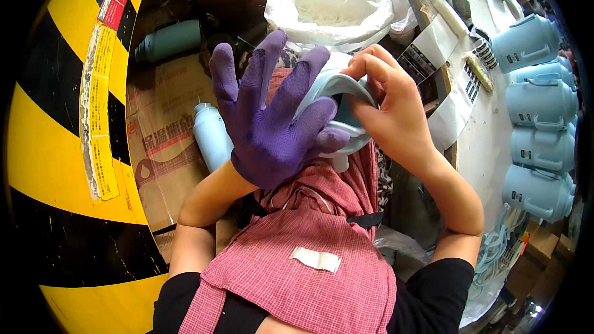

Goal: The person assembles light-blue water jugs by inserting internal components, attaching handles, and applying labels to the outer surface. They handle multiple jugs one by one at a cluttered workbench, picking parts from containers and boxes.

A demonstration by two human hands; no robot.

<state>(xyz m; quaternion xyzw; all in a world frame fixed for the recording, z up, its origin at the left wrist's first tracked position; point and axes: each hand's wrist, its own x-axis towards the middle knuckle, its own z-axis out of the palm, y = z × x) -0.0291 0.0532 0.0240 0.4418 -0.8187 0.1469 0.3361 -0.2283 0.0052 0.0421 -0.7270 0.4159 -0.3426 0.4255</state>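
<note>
Carton [176, 83] bears printed characters [168, 137]; blue jugs [537, 104], small labels [526, 154]; yellow strip [103, 111], apparently fine print [99, 127].

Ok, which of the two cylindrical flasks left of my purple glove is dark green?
The upper one in view: the dark green cylindrical flask, lying on its side. The lower, a pale blue cylindrical flask, shows beside your purple-gloved left hand.

Room at both sides

The light-blue piece [340, 84] fills the gap between bare fingers [387, 69] and gloved fingers [261, 69]. Right of them, an open strip of surface [484, 142] leads to the blue jugs [537, 104]; left, there is room above the cardboard [176, 96], with the blue bottle [211, 136] close by and the striped panel [52, 142] beyond. The white bag [279, 9] obstructs ahead of the fingers.
</note>
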